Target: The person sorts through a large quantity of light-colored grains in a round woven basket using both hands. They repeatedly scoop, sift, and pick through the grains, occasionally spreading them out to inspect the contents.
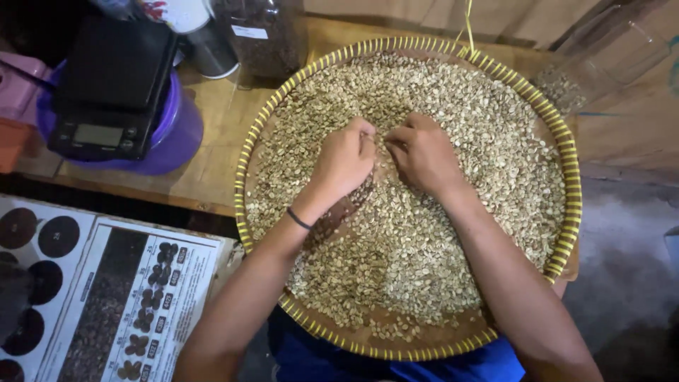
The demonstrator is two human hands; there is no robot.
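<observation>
A large round woven tray (570,185) with a yellow rim rests partly on a wooden table and over my lap. Pale green coffee beans (424,247) cover most of it. Both my hands sit close together in the middle of the bean layer. My left hand (344,159) has its fingers curled down into the beans, and a thin dark band circles its wrist. My right hand (423,152) is also curled, fingertips pinched among the beans beside the left. Whether either hand holds beans is hidden.
A black digital scale (109,88) sits on a purple tub (173,134) at the left. A jar of dark beans (265,35) and a metal cup (211,53) stand behind it. A clear glass container (601,56) stands at the right. Printed bean charts (106,304) lie at the lower left.
</observation>
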